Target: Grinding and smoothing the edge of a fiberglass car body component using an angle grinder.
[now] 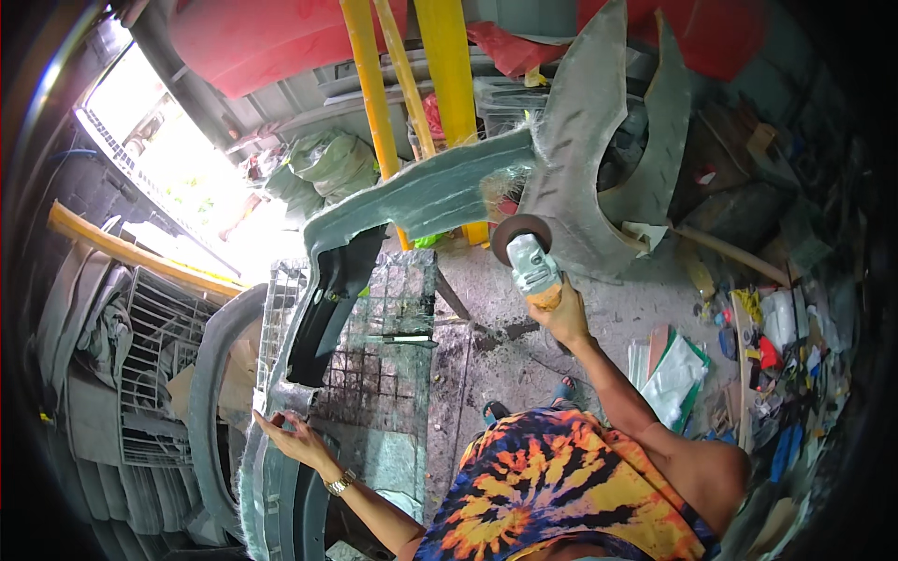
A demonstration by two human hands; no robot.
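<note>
My right hand (pixel 564 316) is wrapped round the body of an angle grinder (pixel 533 266), whose round dark disc (pixel 520 234) points away from me. The disc is close to the frayed right end of a long grey-green fiberglass bumper (pixel 421 198); I cannot tell whether they touch. The bumper bends at its far left corner and runs back toward me. On its near left arm, my left hand (pixel 292 439) grips the edge, thumb and fingers partly spread over it. A black inner piece (pixel 327 323) sits inside the bend.
A wire mesh grid (pixel 374 369) lies under the bumper. Yellow posts (pixel 449 84) and a grey curved panel (pixel 585 112) stand beyond it. Curved parts and a wire rack (pixel 168 365) are at left. Mixed clutter (pixel 776 346) lines the right side, near a plastic-wrapped packet (pixel 675 374).
</note>
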